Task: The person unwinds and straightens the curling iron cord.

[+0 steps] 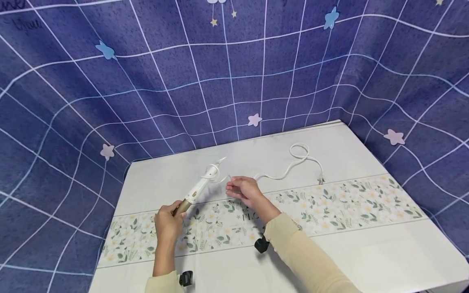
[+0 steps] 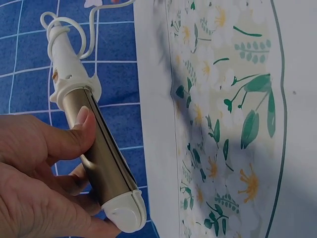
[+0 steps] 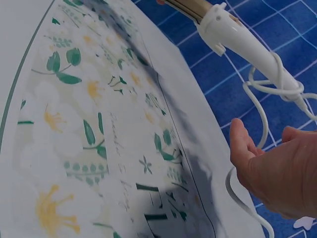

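My left hand [image 1: 168,221] grips a hair straightener [image 1: 198,189] by its gold barrel, thumb lying along the top in the left wrist view. Its white handle slants up and away from me, with white cord [image 2: 67,30] looped around its far end. Close to the right of that end is my right hand [image 1: 244,191], palm turned toward the handle, its fingers [image 3: 239,144] fairly straight and a little apart. The cord [image 3: 265,119] passes behind these fingers in the right wrist view and comes out below them.
More cord [image 1: 282,178] trails right across the white table [image 1: 366,260], makes a small loop and ends in a plug [image 1: 321,180]. A floral band [image 1: 337,207] crosses the tabletop. Blue gridded curtain [image 1: 234,81] with star shapes encloses the back and sides.
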`<state>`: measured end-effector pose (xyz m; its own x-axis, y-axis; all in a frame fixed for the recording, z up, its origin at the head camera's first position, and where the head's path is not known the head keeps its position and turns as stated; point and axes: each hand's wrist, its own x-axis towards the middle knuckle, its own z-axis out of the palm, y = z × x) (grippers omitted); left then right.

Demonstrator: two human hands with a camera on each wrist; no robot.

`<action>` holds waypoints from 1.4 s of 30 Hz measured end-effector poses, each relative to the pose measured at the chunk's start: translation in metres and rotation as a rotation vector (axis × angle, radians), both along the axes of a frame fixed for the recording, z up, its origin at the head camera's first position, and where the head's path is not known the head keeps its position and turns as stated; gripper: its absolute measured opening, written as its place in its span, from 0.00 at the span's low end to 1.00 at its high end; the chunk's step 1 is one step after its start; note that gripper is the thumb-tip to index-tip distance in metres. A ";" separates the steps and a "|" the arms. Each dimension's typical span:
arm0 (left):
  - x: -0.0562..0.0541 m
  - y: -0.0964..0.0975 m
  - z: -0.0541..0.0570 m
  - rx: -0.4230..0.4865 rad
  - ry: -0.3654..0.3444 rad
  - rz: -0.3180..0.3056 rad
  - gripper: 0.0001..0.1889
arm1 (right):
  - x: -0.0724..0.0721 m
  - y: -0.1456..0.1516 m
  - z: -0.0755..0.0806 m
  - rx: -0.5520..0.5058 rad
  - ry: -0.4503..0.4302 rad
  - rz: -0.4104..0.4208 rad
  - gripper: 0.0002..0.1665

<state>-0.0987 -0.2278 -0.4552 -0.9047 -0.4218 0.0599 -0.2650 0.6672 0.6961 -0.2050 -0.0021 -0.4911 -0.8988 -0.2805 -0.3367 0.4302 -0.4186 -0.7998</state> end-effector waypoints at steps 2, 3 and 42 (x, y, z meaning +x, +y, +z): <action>0.001 0.001 -0.001 0.007 0.001 0.000 0.20 | 0.000 -0.004 0.000 -0.013 -0.001 0.022 0.24; 0.001 0.002 -0.002 0.009 0.002 0.004 0.20 | 0.000 -0.005 -0.001 -0.030 -0.006 0.029 0.24; 0.018 -0.006 -0.017 0.022 -0.099 -0.009 0.22 | -0.039 0.045 0.030 -0.460 0.070 -0.262 0.14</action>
<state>-0.0809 -0.2340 -0.4717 -0.9097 -0.4135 -0.0393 -0.3270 0.6546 0.6816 -0.2442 0.0428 -0.4615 -0.9745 -0.1481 -0.1685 0.2164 -0.8189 -0.5315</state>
